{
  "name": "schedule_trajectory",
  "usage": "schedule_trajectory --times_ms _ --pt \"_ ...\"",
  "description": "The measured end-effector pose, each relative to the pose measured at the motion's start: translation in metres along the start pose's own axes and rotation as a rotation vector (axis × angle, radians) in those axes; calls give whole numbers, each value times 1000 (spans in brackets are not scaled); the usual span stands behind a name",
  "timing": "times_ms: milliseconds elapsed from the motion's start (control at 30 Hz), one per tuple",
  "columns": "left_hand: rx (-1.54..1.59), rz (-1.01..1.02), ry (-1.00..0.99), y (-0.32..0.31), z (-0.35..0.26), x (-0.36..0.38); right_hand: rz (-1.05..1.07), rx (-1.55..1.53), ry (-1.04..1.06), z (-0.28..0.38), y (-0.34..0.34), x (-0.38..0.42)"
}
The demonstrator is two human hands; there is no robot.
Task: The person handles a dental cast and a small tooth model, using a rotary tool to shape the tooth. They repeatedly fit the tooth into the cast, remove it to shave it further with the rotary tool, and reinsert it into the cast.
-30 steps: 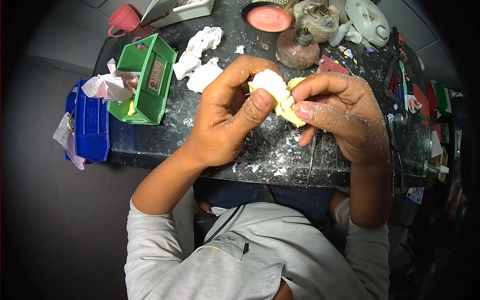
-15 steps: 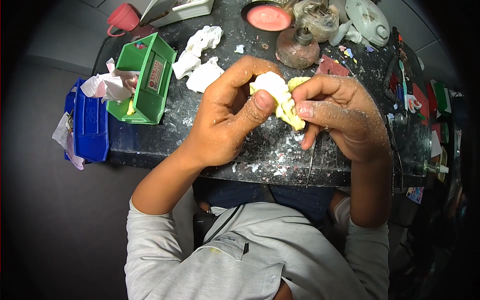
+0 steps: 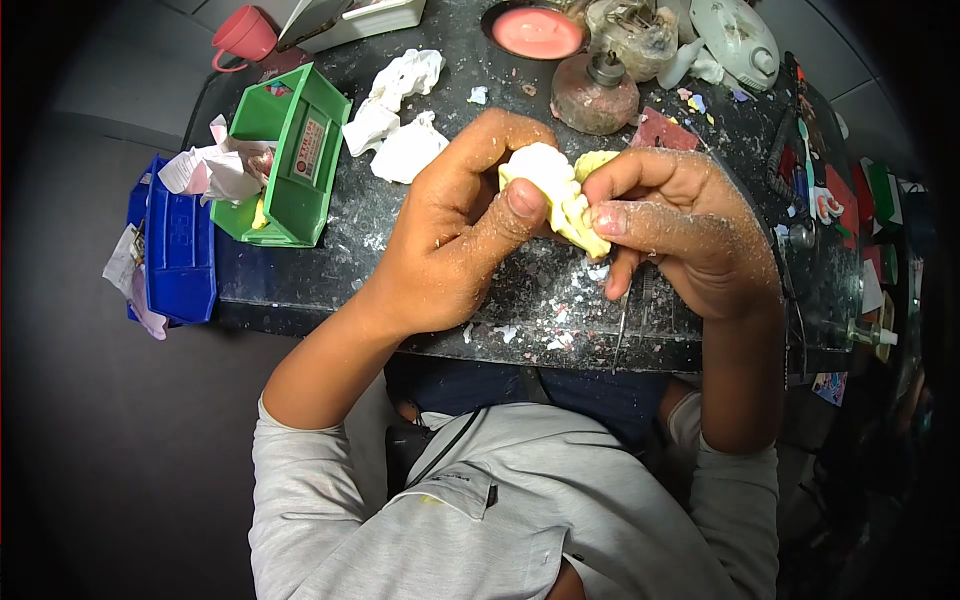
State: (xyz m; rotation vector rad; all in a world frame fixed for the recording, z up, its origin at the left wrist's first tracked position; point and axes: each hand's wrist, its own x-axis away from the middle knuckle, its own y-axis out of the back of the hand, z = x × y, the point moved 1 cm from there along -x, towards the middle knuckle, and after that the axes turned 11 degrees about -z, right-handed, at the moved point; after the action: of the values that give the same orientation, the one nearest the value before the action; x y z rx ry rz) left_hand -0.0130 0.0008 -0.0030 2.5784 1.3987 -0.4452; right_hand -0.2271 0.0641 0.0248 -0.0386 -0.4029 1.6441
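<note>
Both hands grip one small lump of white and pale yellow material point(image 3: 560, 190) above the dark worktop point(image 3: 450, 270). My left hand point(image 3: 450, 240) pinches its white part between thumb and forefinger. My right hand point(image 3: 690, 235) holds the yellow side with thumb and fingers, and a thin metal tool point(image 3: 622, 310) hangs down from under that hand. White dust covers both hands.
A green bin point(image 3: 290, 160) and a blue bin point(image 3: 180, 240) sit at the left edge with crumpled paper point(image 3: 400, 110) nearby. A pink cup point(image 3: 245, 35), a round pink dish point(image 3: 537, 32), a glass burner point(image 3: 598, 95) and white scraps lie behind the hands.
The hands and the lump have barely shifted; my right thumb sits slightly lower on the yellow part.
</note>
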Motion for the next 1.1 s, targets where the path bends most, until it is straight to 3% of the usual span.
schedule_trajectory --times_ms 500,667,900,1100 --pt "167 22 -28 -2 4 0 -27 28 -6 6 -4 3" --pt "21 37 -60 0 0 -1 -48 32 10 7 -5 4" --pt "128 36 -63 -1 3 -1 -43 22 14 7 -5 4" --pt "-3 25 -79 -1 1 0 -58 46 23 7 -7 4"
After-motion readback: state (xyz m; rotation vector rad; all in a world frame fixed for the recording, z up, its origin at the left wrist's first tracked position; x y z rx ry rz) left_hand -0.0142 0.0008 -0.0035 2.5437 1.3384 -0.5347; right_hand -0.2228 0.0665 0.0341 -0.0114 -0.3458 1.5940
